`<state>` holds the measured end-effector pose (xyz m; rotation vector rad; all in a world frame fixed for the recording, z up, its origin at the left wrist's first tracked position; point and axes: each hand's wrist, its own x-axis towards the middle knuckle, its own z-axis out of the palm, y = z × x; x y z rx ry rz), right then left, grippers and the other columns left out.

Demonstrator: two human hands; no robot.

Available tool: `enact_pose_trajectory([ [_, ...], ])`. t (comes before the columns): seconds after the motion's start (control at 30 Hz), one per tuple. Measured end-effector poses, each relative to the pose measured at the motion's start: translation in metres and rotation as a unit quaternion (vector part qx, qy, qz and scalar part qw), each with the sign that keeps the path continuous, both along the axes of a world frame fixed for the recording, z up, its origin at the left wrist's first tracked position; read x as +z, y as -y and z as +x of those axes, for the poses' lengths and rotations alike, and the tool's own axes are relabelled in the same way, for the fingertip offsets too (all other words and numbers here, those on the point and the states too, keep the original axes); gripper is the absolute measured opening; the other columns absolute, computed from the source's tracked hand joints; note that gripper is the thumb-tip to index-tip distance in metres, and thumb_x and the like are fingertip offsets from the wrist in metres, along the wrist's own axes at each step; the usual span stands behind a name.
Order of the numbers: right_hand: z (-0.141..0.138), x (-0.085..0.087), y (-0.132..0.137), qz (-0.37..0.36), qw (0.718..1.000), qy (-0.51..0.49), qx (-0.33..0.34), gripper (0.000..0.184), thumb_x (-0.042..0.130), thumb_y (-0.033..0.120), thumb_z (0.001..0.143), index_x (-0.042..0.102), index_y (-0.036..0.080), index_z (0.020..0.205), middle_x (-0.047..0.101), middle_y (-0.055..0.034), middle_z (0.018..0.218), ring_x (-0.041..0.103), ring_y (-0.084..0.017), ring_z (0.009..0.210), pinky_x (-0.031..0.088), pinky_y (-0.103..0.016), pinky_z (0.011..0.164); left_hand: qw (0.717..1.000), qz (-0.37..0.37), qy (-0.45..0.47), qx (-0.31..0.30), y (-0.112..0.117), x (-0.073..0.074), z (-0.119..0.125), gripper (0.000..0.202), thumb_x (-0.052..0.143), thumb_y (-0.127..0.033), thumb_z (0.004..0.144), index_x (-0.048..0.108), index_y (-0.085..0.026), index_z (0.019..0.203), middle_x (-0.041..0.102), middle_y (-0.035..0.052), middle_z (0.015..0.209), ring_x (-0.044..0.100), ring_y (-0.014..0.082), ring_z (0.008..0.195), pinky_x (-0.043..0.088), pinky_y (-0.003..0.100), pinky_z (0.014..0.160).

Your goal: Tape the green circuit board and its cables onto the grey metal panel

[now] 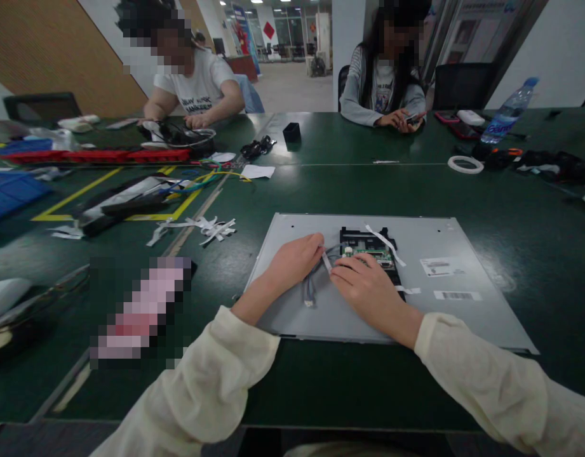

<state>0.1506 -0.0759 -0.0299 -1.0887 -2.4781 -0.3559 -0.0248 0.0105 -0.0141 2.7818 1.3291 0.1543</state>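
Observation:
A flat grey metal panel [287,317] lies on the table in front of me, bearing a green circuit board [375,255] in a black bracket [361,237]. My left hand [295,261] pinches the upper end of a short white tape strip [326,261] beside a bundled grey cable [309,289]. The fingertips of my right hand [368,292] close at the strip's lower end, over the board's left side. The cable's white plug end rests on the panel. Another white tape strip [385,244] crosses the bracket's top right corner. My right hand hides part of the board.
Left of the panel are a pixelated phone-like object [142,308] and crumpled white strips [216,230]. A blue bin [11,193] stands far left. Across the table are two seated people, a tape roll [465,165], a black box [291,132] and a water bottle [509,114].

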Motion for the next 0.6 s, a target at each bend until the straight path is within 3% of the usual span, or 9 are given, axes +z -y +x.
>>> enact_pose_trajectory([
  [0.17, 0.000, -0.005, -0.002, 0.011, 1.000, -0.003, 0.016, 0.022, 0.047, 0.008, 0.088, 0.065, 0.012, 0.099, 0.065, -0.0093, 0.105, 0.052, -0.020, 0.108, 0.034, -0.044, 0.102, 0.999, -0.002, -0.045, -0.019, -0.004, 0.000, 0.004, 0.021, 0.031, -0.029, 0.095, 0.049, -0.018, 0.095, 0.062, 0.0057, 0.085, 0.060, 0.0186, 0.074, 0.037, 0.026, 0.061],
  [0.33, 0.000, -0.009, -0.002, -0.014, 0.999, 0.006, 0.030, 0.024, 0.045, 0.007, 0.088, 0.064, 0.012, 0.102, 0.065, -0.0096, 0.107, 0.052, -0.021, 0.112, 0.031, -0.047, 0.106, 1.000, 0.005, -0.019, -0.005, -0.005, 0.001, 0.003, 0.019, 0.037, -0.033, 0.094, 0.049, -0.019, 0.099, 0.064, 0.0060, 0.087, 0.061, 0.0204, 0.077, 0.036, 0.026, 0.060],
  [0.6, -0.006, -0.003, 0.012, 0.012, 0.998, 0.027, 0.060, 0.023, 0.042, 0.007, 0.088, 0.064, 0.011, 0.092, 0.067, -0.0097, 0.096, 0.057, -0.020, 0.103, 0.022, -0.049, 0.112, 0.995, 0.013, 0.020, 0.102, -0.007, -0.007, 0.008, 0.023, 0.045, -0.035, 0.090, 0.045, -0.019, 0.108, 0.066, 0.0049, 0.081, 0.062, 0.0200, 0.071, 0.036, 0.026, 0.058],
])
